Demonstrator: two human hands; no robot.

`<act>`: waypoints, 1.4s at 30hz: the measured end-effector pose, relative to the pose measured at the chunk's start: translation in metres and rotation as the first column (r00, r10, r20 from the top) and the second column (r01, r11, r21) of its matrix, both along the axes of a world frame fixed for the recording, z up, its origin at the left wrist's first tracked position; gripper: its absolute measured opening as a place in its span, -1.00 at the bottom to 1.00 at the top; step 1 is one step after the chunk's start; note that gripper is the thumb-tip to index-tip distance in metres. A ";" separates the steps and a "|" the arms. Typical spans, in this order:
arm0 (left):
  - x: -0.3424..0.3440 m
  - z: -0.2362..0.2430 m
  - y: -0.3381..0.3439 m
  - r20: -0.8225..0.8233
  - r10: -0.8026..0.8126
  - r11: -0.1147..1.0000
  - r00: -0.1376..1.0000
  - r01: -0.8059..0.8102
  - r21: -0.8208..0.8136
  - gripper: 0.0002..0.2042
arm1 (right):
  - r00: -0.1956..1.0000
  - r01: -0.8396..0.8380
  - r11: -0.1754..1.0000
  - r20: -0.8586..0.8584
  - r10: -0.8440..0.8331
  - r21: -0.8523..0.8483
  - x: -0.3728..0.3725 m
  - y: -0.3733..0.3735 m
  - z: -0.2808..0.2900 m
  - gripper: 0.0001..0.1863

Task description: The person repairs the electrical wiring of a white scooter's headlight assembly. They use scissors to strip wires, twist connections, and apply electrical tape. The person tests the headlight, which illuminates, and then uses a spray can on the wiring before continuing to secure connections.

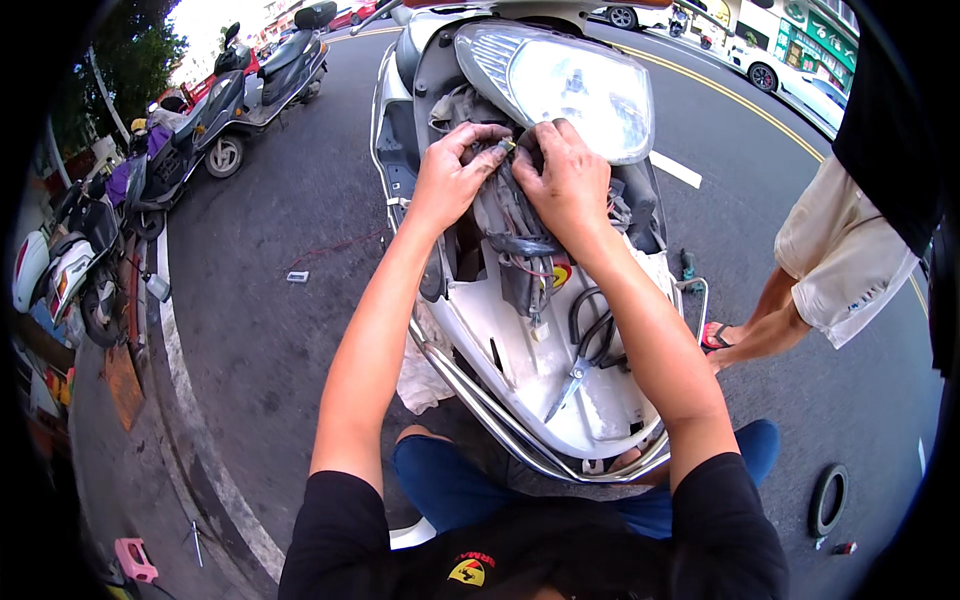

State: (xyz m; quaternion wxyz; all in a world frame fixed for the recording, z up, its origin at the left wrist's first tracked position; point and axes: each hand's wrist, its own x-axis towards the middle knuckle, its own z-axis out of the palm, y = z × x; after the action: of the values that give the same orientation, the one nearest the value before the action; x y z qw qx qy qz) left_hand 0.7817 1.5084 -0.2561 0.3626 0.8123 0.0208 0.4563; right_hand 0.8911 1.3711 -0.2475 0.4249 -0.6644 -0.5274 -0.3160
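Hands: 2, one left hand [452, 180], one right hand [568, 182]. Nearest scooter [468, 312]: 1. Headlight [580, 90]: 1. Scissors [571, 376]: 1 pair. Wires [505, 210]: several, bundled, exact count not possible. Cloth [424, 376]: 1. Grey box [297, 276]: 1. Loose tyre [817, 505]: 1. Rod [197, 543]: 1. Pink case [133, 560]: 1. Bystander [845, 250]: 1. White cars [815, 97]: 2, partly visible. Parked scooters [228, 110]: at least 3, overlapping.

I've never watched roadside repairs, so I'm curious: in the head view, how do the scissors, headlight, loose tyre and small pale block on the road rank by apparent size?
Largest to smallest, as they look:
1. Headlight
2. Scissors
3. Loose tyre
4. Small pale block
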 end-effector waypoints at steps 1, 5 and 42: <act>0.001 0.001 0.001 -0.005 -0.004 1.000 1.000 0.004 0.006 -0.78 | 1.000 0.004 1.000 0.009 -0.004 0.000 0.000 0.001 0.000 -0.72; 0.007 -0.003 0.015 0.035 0.033 0.988 0.999 -0.038 0.151 -0.78 | 1.000 0.004 1.000 -0.008 -0.004 -0.006 -0.002 0.000 0.001 -0.73; -0.001 0.034 0.006 -0.199 -0.151 0.960 0.968 0.096 -0.261 -0.79 | 0.997 -0.012 1.000 0.077 0.013 -0.004 -0.002 0.002 0.002 -0.84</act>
State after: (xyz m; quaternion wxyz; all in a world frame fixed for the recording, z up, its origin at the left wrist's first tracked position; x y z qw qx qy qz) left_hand 0.7804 1.5143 -0.2221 0.4854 0.8048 0.0663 0.3350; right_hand 0.8887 1.3728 -0.2454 0.4049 -0.6492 -0.5482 -0.3378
